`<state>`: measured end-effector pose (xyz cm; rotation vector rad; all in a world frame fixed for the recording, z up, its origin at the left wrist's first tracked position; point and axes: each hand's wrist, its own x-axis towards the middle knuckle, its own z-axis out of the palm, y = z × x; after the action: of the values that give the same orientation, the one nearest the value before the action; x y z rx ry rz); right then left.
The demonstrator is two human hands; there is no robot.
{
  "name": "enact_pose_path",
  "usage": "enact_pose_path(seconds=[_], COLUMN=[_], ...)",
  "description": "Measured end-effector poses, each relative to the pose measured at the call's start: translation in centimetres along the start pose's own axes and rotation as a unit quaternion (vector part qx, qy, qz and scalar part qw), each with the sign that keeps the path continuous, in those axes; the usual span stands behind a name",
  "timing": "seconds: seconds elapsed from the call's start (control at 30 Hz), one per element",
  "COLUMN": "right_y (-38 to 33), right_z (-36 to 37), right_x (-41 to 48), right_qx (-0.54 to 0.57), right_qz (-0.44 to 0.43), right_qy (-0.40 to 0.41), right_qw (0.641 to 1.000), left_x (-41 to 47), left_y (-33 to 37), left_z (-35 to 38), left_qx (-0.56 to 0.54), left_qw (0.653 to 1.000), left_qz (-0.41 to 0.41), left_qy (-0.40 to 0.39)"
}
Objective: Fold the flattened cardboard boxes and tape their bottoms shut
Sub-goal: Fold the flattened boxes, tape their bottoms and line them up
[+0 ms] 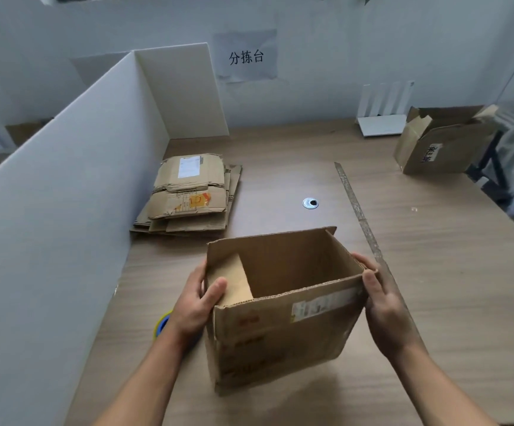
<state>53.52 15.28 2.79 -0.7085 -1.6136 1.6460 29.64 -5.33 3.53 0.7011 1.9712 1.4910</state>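
Observation:
An opened-up cardboard box [283, 333] stands upright on the wooden table [434, 256] in front of me, its open side facing up. One inner flap is folded down inside at the left. My left hand [195, 302] grips the box's left wall, thumb hooked over the rim. My right hand [382, 305] holds the right wall, fingers around the far corner. A stack of flattened cardboard boxes [188, 193] lies further back on the left. A roll of tape [162, 324] with a blue and yellow core peeks out behind my left wrist.
A white partition [65, 210] walls off the left side. Another opened cardboard box [443, 139] and a white router [382, 118] stand at the back right. A long ruler [358, 207] lies on the table, beside a cable grommet [310, 203].

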Motion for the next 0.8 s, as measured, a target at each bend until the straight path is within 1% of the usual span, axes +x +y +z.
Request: enact_pose_path(seconds=[0.03,0.1,0.13,0.17,0.2,0.27,0.33,0.4,0.43,0.47,0.57,0.67,0.73,0.8], right_y=[-0.1,0.1,0.4,0.8,1.3,2.3,3.3,3.9,4.0,4.2,4.6,4.8,5.0,5.0], right_z=[-0.1,-0.6,-0.7,-0.8,-0.8,-0.7,-0.5,0.0,0.4,0.8,1.6,1.8,1.8,1.8], right_x=[0.0,0.1,0.1,0.0,0.0,0.1,0.4,0.7,0.8,0.9,1.5,1.9,1.9,2.0], right_qx=[-0.017,-0.089,-0.132,-0.172,-0.201,-0.215,-0.226,-0.269,-0.280,-0.279,-0.235,-0.222,-0.208,-0.207], right_qz=[-0.020,-0.044,-0.045,-0.043,-0.034,-0.006,0.008,0.007,0.005,0.011,0.065,0.060,0.056,0.049], right_qy=[-0.009,-0.043,-0.064,-0.082,-0.094,-0.096,-0.071,-0.028,-0.014,-0.004,0.032,0.038,0.032,0.030], right_qw=[1.000,0.994,0.988,0.981,0.974,0.972,0.971,0.963,0.960,0.960,0.969,0.972,0.976,0.977], left_x=[0.2,0.6,0.8,0.7,0.4,-0.3,-1.0,-1.3,-1.4,-1.4,-0.8,-0.4,-0.3,-0.6], left_y=[0.0,-0.5,-1.1,-1.5,-1.8,-1.7,-1.6,-1.6,-1.3,-1.2,-1.0,-1.2,-1.2,-1.8], left_z=[-0.1,-0.6,-1.0,-1.2,-1.3,-1.2,-1.6,-2.7,-3.1,-3.4,-3.0,-2.8,-2.5,-1.9], left_qx=[0.036,0.122,0.142,0.132,0.095,0.018,-0.015,-0.043,-0.037,-0.013,0.126,0.193,0.251,0.312], left_qw=[0.999,0.992,0.989,0.989,0.992,0.996,0.997,0.995,0.995,0.996,0.988,0.978,0.962,0.941], left_qz=[-0.006,-0.017,-0.037,-0.066,-0.081,-0.082,-0.061,-0.049,-0.041,-0.027,0.017,0.048,0.066,0.065], left_qy=[0.004,-0.003,-0.004,-0.010,-0.012,-0.021,-0.034,-0.069,-0.085,-0.089,-0.084,-0.063,-0.090,-0.118])
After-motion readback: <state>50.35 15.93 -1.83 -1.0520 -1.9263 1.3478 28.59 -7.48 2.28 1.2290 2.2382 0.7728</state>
